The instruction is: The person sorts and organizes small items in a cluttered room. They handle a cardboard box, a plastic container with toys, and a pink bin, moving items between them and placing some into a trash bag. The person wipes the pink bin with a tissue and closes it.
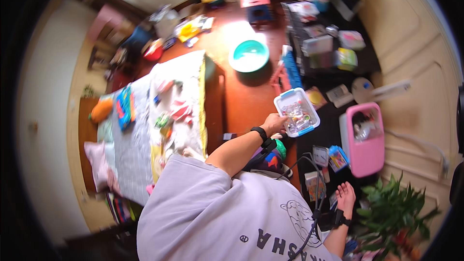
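Observation:
My left hand (274, 124) grips the near left rim of a small white plastic bin (314, 116) with blue side clips. Held out over the edge of the dark-covered table, the bin contains a jumble of small clear and coloured pieces (298, 116), too small to tell apart. On the right, my right hand (345, 196) holds nothing, its fingers loosely apart. It is near the dark table, between a picture-covered booklet (314, 186) and a leafy green plant (395, 203). Both wrists carry black bands.
A pink-and-white container (368, 152), a square clock (321, 156) and a small fan (362, 90) stand on the dark-covered table (322, 137). A teal basin (249, 56) stands ahead, beyond the bin. A bed (136, 152) with scattered cloth items lies left. A dark cable (316, 203) hangs before my shirt.

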Demonstrator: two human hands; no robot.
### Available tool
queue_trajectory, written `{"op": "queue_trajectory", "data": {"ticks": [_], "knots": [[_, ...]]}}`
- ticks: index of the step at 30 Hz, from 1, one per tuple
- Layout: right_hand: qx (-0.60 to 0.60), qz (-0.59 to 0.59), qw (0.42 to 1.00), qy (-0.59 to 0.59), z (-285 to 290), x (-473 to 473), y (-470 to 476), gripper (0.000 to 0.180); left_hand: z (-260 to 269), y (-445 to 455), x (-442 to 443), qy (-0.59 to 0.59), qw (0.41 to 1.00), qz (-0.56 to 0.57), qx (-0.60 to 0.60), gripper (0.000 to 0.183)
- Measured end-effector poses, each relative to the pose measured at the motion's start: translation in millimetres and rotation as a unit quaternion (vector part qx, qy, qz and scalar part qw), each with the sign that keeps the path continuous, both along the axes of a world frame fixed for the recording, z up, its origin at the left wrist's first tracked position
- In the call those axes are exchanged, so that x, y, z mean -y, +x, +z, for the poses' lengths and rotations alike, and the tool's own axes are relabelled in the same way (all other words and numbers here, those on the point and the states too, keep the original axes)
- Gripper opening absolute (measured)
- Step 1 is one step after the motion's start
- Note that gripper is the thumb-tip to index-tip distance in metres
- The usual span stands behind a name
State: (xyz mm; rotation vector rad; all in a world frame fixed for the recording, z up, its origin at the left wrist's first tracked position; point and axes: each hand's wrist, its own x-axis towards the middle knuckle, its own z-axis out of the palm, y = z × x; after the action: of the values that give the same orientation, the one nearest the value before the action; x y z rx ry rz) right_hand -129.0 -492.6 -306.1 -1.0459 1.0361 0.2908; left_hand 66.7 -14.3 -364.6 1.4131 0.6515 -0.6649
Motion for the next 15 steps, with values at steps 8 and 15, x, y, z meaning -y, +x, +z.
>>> {"op": "queue_trajectory", "data": {"ticks": [8,15], "knots": [[0.020,0.070,0.997,0.013,-16,-1,83,0.028,43,-117,-199,0.094,0.922,0.362,-0.103,0.042],[-0.046,0.080,0.995,-0.025,13,-21,86,0.026,-25,-142,-387,0.119,0.845,0.509,-0.116,0.044]]}}
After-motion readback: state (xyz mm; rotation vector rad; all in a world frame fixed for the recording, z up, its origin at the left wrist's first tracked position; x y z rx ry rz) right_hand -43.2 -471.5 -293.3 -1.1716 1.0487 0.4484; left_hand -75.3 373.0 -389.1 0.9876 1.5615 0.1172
